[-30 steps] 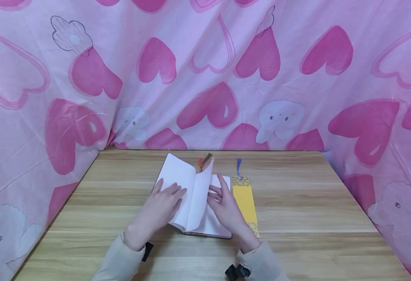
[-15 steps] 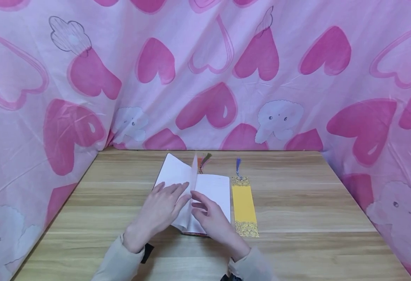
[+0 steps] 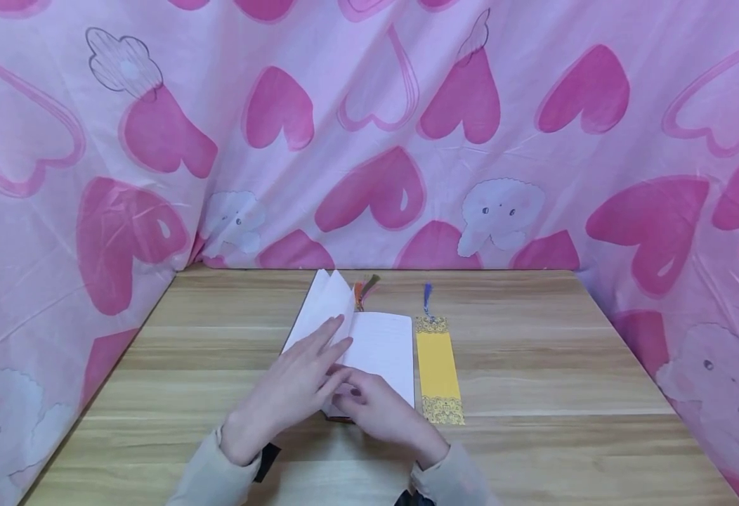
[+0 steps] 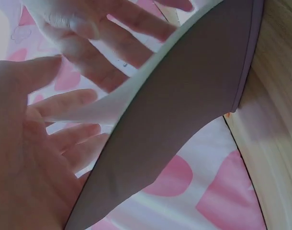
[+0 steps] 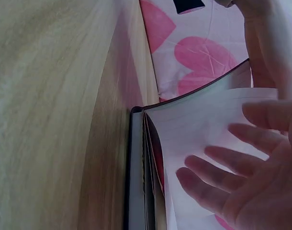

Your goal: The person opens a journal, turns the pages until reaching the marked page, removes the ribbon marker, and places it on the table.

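Note:
A notebook (image 3: pixel 382 348) with white pages lies open on the table, its left cover and leaves raised at a slant. My left hand (image 3: pixel 290 383) rests against the raised leaves with its fingers spread. In the left wrist view, a white leaf passes between its fingers, beside the dark cover (image 4: pixel 160 110). My right hand (image 3: pixel 382 407) is low by the fold, overlapping the left thumb in the head view. Its fingers lie extended along a white page (image 5: pixel 198 129) in the right wrist view. There a red strip (image 5: pixel 155 153) shows between the leaves near the spine.
A yellow bookmark (image 3: pixel 439 365) with patterned ends and a blue tassel (image 3: pixel 428 295) lies right of the notebook. Orange (image 3: pixel 358 294) and olive (image 3: pixel 371 283) tassels stick out past its top edge. Pink heart-print cloth (image 3: pixel 369 176) hangs behind the wooden table (image 3: pixel 565 379).
The leaf that stood over the right page has swung left onto the raised side. My right hand has moved left and down toward the fold; the left cover now tilts up more steeply.

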A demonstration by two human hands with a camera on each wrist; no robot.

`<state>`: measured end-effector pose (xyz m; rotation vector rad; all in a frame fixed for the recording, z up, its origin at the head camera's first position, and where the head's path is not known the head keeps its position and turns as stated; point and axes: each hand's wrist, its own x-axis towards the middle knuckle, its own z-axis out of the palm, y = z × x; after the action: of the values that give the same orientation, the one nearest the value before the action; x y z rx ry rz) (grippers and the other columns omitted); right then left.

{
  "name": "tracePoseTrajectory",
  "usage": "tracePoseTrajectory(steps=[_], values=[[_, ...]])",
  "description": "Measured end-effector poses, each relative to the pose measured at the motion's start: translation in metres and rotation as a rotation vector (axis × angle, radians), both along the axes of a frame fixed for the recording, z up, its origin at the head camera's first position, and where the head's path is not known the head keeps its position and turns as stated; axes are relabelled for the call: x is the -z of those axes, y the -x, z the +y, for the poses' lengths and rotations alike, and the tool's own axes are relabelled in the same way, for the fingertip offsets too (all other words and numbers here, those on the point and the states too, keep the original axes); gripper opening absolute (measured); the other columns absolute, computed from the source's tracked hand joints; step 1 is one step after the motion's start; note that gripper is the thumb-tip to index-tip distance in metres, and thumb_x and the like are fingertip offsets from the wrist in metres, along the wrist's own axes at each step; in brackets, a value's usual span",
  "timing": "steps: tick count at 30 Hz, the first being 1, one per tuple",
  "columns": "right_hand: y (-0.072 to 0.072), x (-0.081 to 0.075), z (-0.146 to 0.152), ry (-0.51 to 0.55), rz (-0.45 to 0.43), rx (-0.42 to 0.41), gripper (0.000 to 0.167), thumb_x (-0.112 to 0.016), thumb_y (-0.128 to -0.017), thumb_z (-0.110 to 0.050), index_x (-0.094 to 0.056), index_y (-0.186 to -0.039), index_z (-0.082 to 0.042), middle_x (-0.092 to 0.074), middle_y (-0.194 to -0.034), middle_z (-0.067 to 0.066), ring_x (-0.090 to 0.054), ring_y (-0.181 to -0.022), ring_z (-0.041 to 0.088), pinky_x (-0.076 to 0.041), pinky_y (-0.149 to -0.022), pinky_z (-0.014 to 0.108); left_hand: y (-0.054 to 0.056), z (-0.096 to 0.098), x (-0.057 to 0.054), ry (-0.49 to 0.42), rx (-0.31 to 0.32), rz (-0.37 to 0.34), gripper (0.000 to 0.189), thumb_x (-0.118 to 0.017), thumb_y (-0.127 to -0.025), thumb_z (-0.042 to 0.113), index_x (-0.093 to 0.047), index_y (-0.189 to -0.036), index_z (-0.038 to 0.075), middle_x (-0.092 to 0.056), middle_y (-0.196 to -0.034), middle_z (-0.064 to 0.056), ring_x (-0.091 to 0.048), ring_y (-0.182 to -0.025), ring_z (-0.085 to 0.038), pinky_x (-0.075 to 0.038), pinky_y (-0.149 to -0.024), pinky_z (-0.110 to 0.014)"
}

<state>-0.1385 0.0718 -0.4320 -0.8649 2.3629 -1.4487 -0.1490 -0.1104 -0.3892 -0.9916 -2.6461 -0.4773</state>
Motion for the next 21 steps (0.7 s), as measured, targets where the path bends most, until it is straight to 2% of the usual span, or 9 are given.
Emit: tracePoseTrajectory(steps=[3, 8, 12, 16, 21], values=[[-0.001, 0.0, 0.001, -0.069, 0.056, -0.054, 0.036, -0.055, -0.1, -0.017, -0.056, -0.136, -0.016, -0.056, -0.135, -0.008, -0.052, -0.123, 0.009, -0.041, -0.104, 0.034, 0.0, -0.001, 0.0, 0.028, 0.038, 0.052, 0.04, -0.067, -0.092, 0.022, -0.064, -0.128, 0.004, -0.039, -0.15, -0.018, -0.035, -0.14, -0.029, -0.035, -0.109, -0.046], [-0.001, -0.003, 0.003, -0.178, 0.12, -0.144, 0.024, -0.055, -0.1, -0.016, -0.06, -0.124, -0.016, -0.063, -0.121, -0.007, -0.058, -0.112, 0.01, -0.045, -0.099, 0.032, 0.001, -0.003, 0.0, 0.097, 0.058, 0.087, 0.042, -0.073, -0.084, 0.008, -0.066, -0.126, 0.007, -0.04, -0.15, -0.017, -0.03, -0.142, -0.032, -0.03, -0.111, -0.051], [-0.001, -0.007, 0.008, -0.257, 0.144, -0.193, 0.035, -0.055, -0.1, -0.021, -0.056, -0.134, -0.013, -0.062, -0.126, -0.003, -0.058, -0.112, 0.009, -0.046, -0.098, 0.031, 0.001, -0.006, -0.002, 0.184, 0.042, 0.137, 0.042, -0.076, -0.077, -0.003, -0.072, -0.116, 0.011, -0.05, -0.143, -0.013, -0.031, -0.142, -0.032, -0.028, -0.111, -0.053], [0.002, -0.012, 0.018, -0.317, 0.096, -0.186, 0.044, -0.059, -0.099, -0.027, -0.053, -0.14, -0.014, -0.06, -0.13, -0.003, -0.057, -0.112, 0.008, -0.045, -0.099, 0.031, 0.0, -0.009, 0.0, 0.245, -0.003, 0.184, 0.032, -0.075, -0.074, -0.008, -0.076, -0.099, 0.012, -0.065, -0.125, -0.009, -0.043, -0.134, -0.032, -0.029, -0.109, -0.057], [0.008, -0.015, 0.031, -0.395, 0.041, -0.12, 0.053, -0.068, -0.093, -0.029, -0.051, -0.142, -0.015, -0.059, -0.131, -0.001, -0.055, -0.114, 0.01, -0.044, -0.101, 0.035, -0.002, -0.011, 0.003, 0.291, -0.082, 0.191, 0.022, -0.075, -0.077, -0.004, -0.076, -0.092, 0.011, -0.069, -0.111, -0.01, -0.054, -0.124, -0.033, -0.032, -0.106, -0.059]])
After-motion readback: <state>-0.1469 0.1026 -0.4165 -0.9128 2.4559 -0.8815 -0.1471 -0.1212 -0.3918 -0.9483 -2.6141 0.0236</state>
